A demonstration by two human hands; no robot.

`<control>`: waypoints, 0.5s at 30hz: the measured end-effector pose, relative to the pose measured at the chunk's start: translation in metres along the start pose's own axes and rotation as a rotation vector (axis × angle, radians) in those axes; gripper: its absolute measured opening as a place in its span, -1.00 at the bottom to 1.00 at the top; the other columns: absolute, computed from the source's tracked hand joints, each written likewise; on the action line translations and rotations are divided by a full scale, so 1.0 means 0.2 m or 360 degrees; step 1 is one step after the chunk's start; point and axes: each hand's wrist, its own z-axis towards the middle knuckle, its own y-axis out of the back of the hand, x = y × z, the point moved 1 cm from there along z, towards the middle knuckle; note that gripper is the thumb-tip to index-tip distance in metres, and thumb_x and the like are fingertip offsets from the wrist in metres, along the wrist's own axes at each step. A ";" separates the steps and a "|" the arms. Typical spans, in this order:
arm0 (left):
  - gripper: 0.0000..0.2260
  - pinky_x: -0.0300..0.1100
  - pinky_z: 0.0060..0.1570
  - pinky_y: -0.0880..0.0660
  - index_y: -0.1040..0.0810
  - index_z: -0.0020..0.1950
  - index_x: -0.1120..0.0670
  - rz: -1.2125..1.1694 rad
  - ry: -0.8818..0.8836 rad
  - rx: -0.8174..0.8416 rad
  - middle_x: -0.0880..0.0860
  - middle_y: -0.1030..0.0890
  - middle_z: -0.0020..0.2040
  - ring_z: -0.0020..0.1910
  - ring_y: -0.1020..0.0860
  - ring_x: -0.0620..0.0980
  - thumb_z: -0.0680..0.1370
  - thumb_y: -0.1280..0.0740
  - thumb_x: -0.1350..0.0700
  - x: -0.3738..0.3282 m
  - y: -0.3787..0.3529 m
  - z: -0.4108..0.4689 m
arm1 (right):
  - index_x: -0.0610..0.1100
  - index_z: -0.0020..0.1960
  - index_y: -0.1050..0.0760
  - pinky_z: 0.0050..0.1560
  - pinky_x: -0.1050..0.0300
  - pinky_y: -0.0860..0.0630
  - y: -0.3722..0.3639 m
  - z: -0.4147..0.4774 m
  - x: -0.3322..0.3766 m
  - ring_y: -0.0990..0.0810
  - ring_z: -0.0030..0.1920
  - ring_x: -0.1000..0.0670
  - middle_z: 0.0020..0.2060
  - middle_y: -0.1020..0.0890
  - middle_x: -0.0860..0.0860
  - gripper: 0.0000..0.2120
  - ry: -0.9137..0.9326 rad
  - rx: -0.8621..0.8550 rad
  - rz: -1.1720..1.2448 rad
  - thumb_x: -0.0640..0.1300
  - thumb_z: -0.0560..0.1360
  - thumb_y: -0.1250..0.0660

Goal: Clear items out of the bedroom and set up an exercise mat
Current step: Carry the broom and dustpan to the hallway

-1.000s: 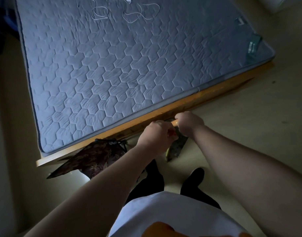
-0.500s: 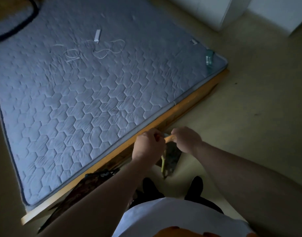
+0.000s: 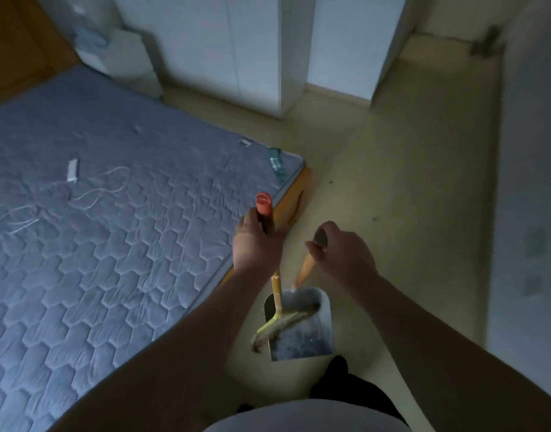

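My left hand (image 3: 258,244) grips the upper end of a broom handle (image 3: 264,207) with a red cap; its shaft runs down to a yellowish broom head (image 3: 280,325) lying across the dustpan. My right hand (image 3: 339,254) holds the top of a wooden handle (image 3: 305,269) that leads down to a grey metal dustpan (image 3: 305,335) over the floor. Both tools are upright in front of me, beside the bed's corner. No exercise mat is in view.
A bare blue quilted mattress (image 3: 112,244) on a wooden bed frame (image 3: 299,194) fills the left, with a white cable and charger (image 3: 73,171) on it. White wardrobes (image 3: 224,48) stand behind. Beige floor (image 3: 408,182) stretches right toward a doorway.
I have stood up and turned right from the bed's edge. My hands have separated, each now lifting its own handle, and the broom and dustpan have come into view.
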 end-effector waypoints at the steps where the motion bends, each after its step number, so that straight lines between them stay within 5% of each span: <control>1: -0.67 0.05 0.03 -0.52 -0.46 0.08 0.03 0.0005 -0.0054 -0.0003 0.03 -0.55 0.02 0.02 -0.53 0.09 0.45 -0.47 -0.06 -0.10 -0.06 0.03 | -0.09 0.03 -0.44 -0.17 -0.01 -0.57 0.07 0.03 -0.07 -0.65 -0.16 -0.15 -0.22 -0.65 -0.05 -0.71 0.0004 -0.0075 -0.0035 0.14 0.55 -0.31; 6: -0.64 0.09 0.13 -0.52 -0.51 0.22 0.01 0.0040 -0.0200 0.0067 -0.02 -0.51 0.11 0.11 -0.49 0.04 0.48 -0.43 -0.08 -0.41 -0.30 0.10 | -0.02 0.04 -0.42 -0.31 0.16 -0.56 0.27 0.12 -0.31 -0.59 -0.31 0.09 -0.27 -0.56 0.12 -0.66 0.0072 -0.0315 -0.0134 0.26 0.57 -0.23; 15: -0.73 -0.07 0.02 -0.58 -0.58 0.12 0.05 0.0144 -0.0511 0.0057 -0.02 -0.54 0.06 0.01 -0.54 -0.04 0.48 -0.48 0.00 -0.98 -0.66 0.22 | -0.04 -0.03 -0.39 -0.44 0.27 -0.42 0.66 0.32 -0.72 -0.45 -0.43 0.15 -0.35 -0.45 0.16 -0.61 0.0026 -0.0594 -0.0232 0.30 0.56 -0.20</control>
